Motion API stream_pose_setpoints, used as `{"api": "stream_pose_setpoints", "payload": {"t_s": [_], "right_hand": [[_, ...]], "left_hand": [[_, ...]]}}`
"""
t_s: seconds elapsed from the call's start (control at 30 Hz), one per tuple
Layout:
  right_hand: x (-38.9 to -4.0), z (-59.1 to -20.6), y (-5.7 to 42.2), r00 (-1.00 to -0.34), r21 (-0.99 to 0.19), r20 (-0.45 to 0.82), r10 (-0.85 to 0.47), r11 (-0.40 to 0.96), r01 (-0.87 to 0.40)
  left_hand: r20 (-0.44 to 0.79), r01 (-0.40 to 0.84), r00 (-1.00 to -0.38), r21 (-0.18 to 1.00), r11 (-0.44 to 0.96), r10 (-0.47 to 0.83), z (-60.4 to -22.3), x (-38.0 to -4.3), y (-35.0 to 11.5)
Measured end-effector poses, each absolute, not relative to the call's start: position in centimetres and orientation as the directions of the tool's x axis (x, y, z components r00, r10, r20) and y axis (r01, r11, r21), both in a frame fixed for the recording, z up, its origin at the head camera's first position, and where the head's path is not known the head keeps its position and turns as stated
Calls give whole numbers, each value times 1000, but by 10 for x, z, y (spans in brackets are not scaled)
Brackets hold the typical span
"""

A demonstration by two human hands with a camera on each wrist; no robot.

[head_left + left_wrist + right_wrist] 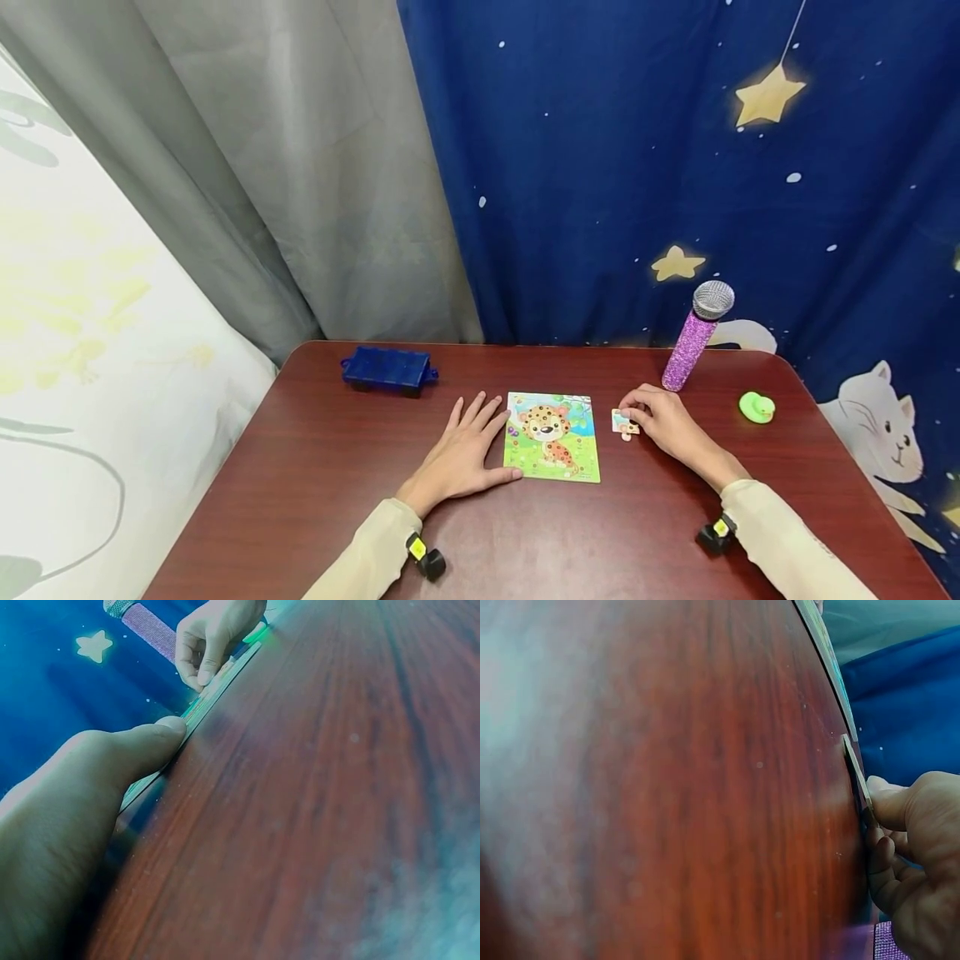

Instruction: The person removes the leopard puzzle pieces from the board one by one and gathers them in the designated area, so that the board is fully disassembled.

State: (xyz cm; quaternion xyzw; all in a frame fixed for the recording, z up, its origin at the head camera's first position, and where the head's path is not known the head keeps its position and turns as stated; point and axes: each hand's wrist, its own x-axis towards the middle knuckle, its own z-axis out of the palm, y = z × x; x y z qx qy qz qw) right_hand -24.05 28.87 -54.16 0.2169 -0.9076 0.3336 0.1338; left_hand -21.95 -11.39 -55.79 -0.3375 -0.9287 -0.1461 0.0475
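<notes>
A leopard jigsaw puzzle [552, 457] on a thin square board lies on the dark red table. My left hand [463, 457] rests spread at its left side, the thumb touching the lower left corner and the fingertips at the upper left edge. To the right of the board, my right hand [667, 423] pinches a small puzzle piece [621, 422] between thumb and fingers. In the right wrist view the piece [857, 772] is tilted, one edge raised off the tabletop.
Behind the right hand stands a microphone [687, 346] with a glittery purple handle. A green toy duck [756, 407] sits farther right. At the back left is a blue toy wagon [387, 369]. Grey and blue curtains [570, 183] hang behind the table [555, 542].
</notes>
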Motion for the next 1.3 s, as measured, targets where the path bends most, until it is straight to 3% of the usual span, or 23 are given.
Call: {"api": "stream_pose_setpoints", "payload": {"t_s": [0.67, 0.93, 1.3], "right_hand": [[-240, -547, 288, -838, -513, 436, -327, 675, -530], [-237, -538, 287, -871, -585, 419, -256, 657, -475], [-244, -529, 270, -865, -652, 351, -357, 570, -500]], "left_hand": [[180, 640, -768, 234, 732, 614, -561, -221, -115], [185, 642, -767, 217, 735, 615, -561, -221, -113], [181, 633, -774, 223, 742, 606, -562, -221, -114]]}}
